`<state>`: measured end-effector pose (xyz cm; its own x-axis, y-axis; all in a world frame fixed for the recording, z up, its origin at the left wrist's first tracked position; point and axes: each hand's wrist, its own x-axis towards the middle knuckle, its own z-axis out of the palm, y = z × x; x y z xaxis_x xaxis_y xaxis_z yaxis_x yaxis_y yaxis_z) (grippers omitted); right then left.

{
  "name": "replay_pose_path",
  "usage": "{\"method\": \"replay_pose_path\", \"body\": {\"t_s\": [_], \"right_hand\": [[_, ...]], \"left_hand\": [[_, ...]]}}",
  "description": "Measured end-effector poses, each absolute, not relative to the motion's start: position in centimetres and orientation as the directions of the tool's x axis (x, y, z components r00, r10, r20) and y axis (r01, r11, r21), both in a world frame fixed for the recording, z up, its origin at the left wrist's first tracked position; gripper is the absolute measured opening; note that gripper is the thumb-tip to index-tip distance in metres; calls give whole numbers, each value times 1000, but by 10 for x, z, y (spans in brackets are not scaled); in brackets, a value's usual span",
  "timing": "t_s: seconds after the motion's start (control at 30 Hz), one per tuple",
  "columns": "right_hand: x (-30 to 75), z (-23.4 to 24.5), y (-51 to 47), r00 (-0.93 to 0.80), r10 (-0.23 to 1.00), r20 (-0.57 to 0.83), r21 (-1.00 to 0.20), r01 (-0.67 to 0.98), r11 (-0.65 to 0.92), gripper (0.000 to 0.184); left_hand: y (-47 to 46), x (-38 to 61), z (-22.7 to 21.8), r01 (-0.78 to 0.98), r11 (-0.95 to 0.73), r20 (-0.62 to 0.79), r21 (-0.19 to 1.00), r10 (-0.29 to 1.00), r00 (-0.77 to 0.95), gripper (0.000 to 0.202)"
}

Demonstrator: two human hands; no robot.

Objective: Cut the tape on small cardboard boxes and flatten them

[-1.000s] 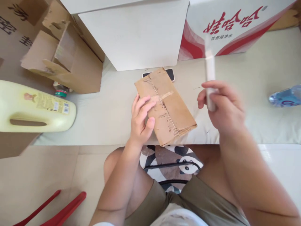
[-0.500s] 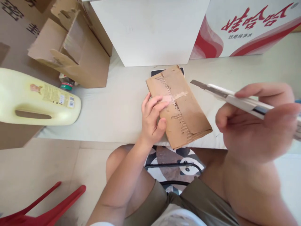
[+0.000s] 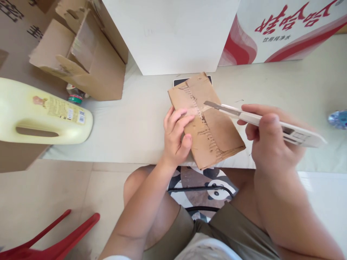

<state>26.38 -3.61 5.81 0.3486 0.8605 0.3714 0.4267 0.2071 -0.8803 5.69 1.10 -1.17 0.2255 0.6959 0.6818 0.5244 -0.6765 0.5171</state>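
One worn cardboard box [image 3: 225, 131] lying askew at the front edge of a pale table [image 3: 130, 124], beneath the loosely spread left hand [image 3: 175, 139]; white utility knife [image 3: 248, 116] gripped in the right hand [image 3: 273, 146], blade over the box, contact unclear.

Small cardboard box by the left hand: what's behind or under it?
Beyond the small cardboard box, a flat, dark, pale-rimmed object partly shows. The box hides the rest of it and whatever is directly beneath.

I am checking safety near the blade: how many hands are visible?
2: the left hand, with fingers on the small cardboard box, and the right hand, holding the white utility knife. No other hand shows.
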Motion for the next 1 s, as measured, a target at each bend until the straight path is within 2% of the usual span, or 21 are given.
{"method": "replay_pose_path", "body": {"t_s": [0.13,0.23,0.37,0.77,1.0], "right_hand": [[266,56,-37,253,910,330,-888,410,208,31],[267,53,-36,203,914,351,-870,431,239,28],[267,52,-34,201,895,398,-856,433,283,25],[268,53,-36,205,897,391,-864,417,282,21],[263,60,-35,190,911,367,-852,462,247,16]], "left_hand": [[11,58,-11,493,-691,696,529,686,214,41],[11,59,-11,465,-712,718,527,665,205,39],[11,59,-11,460,-714,720,527,663,205,40],[10,58,-11,452,-708,708,542,675,207,41],[10,59,-11,466,-708,712,531,671,209,41]]}}
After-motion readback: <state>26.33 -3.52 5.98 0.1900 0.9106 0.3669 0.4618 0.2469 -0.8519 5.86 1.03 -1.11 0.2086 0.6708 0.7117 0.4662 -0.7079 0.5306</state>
